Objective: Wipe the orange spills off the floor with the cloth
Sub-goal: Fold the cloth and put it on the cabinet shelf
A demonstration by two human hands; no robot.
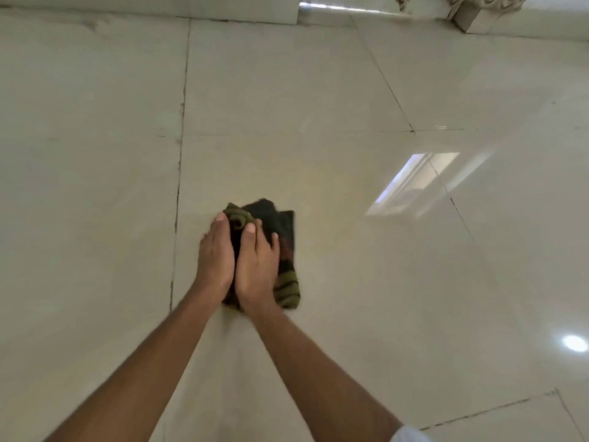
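A dark cloth (285,247) with olive and reddish stripes lies bunched on the pale tiled floor (318,90) in the middle of the view. My left hand (215,256) and my right hand (256,263) press down on it side by side, fingers pointing away from me. The hands cover the cloth's left half. Its right edge and far corner stick out beyond my right hand. A faint yellowish tint shows on the tile around the cloth; no clear orange spill is visible.
Glossy tiles with dark grout lines stretch all around. A low white step or skirting (159,11) runs along the far edge. A carved pale furniture base (478,14) stands at the far right. Window glare (411,183) reflects on the floor.
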